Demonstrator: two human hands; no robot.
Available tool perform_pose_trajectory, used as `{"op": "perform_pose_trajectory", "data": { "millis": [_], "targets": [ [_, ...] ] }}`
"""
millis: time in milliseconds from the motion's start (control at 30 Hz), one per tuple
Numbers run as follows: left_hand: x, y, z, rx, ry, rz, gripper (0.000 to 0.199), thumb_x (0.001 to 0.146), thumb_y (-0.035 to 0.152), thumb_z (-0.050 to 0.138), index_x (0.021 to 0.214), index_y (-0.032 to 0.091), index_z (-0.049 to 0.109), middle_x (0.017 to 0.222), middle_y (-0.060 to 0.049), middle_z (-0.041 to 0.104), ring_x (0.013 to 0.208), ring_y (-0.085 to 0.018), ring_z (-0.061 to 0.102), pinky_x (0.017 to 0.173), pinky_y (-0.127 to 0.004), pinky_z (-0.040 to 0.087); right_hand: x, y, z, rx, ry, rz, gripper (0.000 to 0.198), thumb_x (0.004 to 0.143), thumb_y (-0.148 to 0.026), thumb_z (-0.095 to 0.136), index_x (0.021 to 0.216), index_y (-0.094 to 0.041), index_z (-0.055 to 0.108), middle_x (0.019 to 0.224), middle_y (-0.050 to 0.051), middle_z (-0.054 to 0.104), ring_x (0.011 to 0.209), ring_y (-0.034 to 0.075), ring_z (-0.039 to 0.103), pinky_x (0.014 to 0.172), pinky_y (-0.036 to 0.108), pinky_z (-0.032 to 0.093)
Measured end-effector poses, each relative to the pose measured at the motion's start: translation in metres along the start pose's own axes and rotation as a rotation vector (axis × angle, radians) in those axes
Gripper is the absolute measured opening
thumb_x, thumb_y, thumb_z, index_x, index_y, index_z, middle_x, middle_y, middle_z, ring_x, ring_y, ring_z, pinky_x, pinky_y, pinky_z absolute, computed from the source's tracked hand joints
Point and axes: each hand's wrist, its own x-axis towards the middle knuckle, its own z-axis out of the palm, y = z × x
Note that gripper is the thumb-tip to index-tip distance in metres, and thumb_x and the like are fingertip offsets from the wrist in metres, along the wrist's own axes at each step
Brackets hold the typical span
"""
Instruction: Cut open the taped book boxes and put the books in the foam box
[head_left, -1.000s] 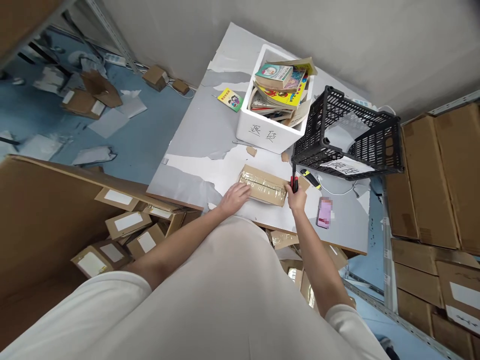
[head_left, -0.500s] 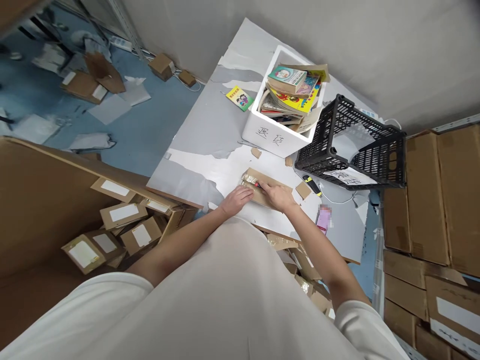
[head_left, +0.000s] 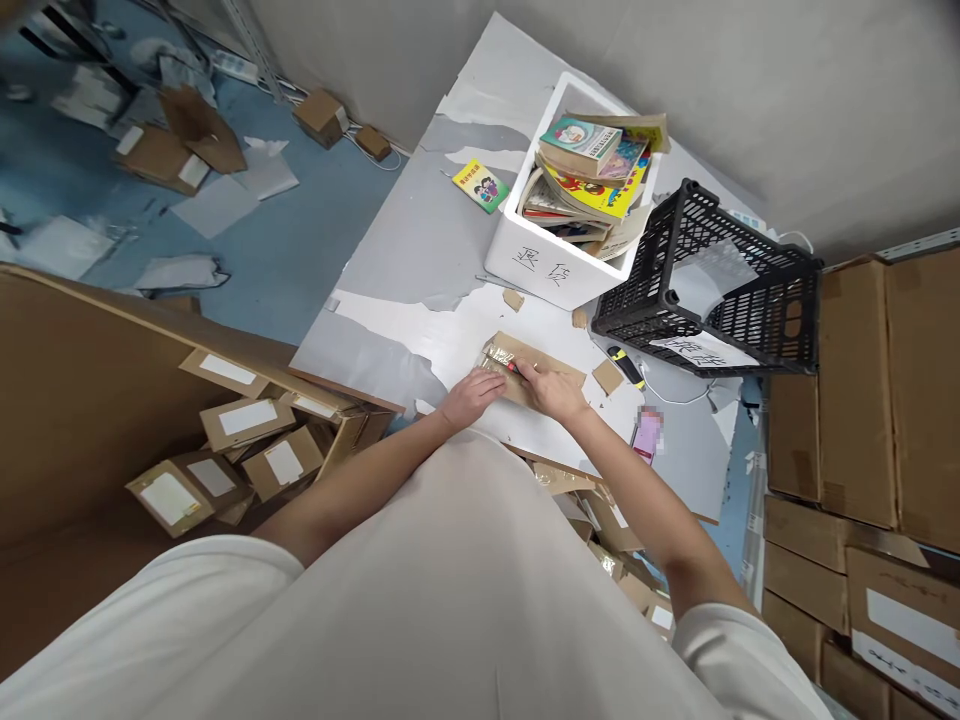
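Observation:
A flat cardboard box with shiny clear tape at its left end lies on the table in front of me. My left hand rests on that taped end, its fingers stretched out flat. From the right, my right hand is closed around a small box cutter, of which only a red bit shows; the rest is hidden in the fingers. The cutter's tip is at the tape, close to my left fingertips. Whether the blade is in the tape is too small to tell.
Behind the box stand a white foam box of books and a black plastic crate. A yellow-black cutter, a cardboard scrap and a phone lie rightward. Small parcels fill a big carton at left.
The view has shifted slightly. Both hands stay at the box, with the cutter still at the taped end; any movement of it is too small to make out.

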Motion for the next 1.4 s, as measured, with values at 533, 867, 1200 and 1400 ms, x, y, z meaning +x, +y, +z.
{"op": "perform_pose_trajectory", "data": {
  "millis": [533, 867, 1200, 1400],
  "targets": [
    [0.0, 0.004, -0.001, 0.324, 0.039, 0.134, 0.034, 0.093, 0.012, 0.035, 0.104, 0.019, 0.066, 0.112, -0.009, 0.068, 0.112, -0.019, 0.059, 0.098, -0.043, 0.045, -0.129, 0.099, 0.044, -0.124, -0.133, 0.338, 0.05, 0.094, -0.022, 0.037, 0.143, -0.032, 0.036, 0.101, 0.013, 0.067, 0.079, 0.023, 0.067, 0.067, 0.032, 0.046],
    [0.04, 0.021, -0.028, 0.472, -0.191, 0.043, 0.085, 0.059, 0.058, 0.075, 0.13, 0.017, 0.05, 0.14, -0.019, 0.044, 0.131, -0.037, 0.037, 0.11, -0.054, 0.022, -0.126, 0.066, 0.101, 1.219, 0.242, 0.595, 0.062, 0.089, -0.053, 0.037, 0.143, -0.023, 0.035, 0.083, 0.003, 0.062, 0.046, 0.009, 0.053, 0.043, 0.023, 0.045],
    [0.061, 0.013, -0.023, 0.467, -0.226, -0.067, 0.112, 0.048, 0.065, 0.076, 0.139, 0.013, 0.038, 0.149, -0.02, 0.031, 0.141, -0.037, 0.018, 0.113, -0.048, 0.021, -0.114, 0.051, 0.098, 1.314, 0.26, 0.573, 0.058, 0.085, -0.052, 0.044, 0.134, -0.021, 0.047, 0.069, -0.003, 0.056, 0.04, 0.008, 0.049, 0.037, 0.02, 0.04],
    [0.058, 0.014, -0.021, 0.47, -0.199, -0.101, 0.104, 0.052, 0.065, 0.073, 0.138, 0.017, 0.04, 0.148, -0.018, 0.032, 0.14, -0.036, 0.02, 0.111, -0.049, 0.023, -0.126, 0.048, 0.092, 1.097, 0.194, 0.54, 0.05, 0.087, -0.043, 0.042, 0.132, -0.021, 0.051, 0.064, -0.003, 0.057, 0.038, 0.009, 0.05, 0.038, 0.021, 0.042]
  ]
}}
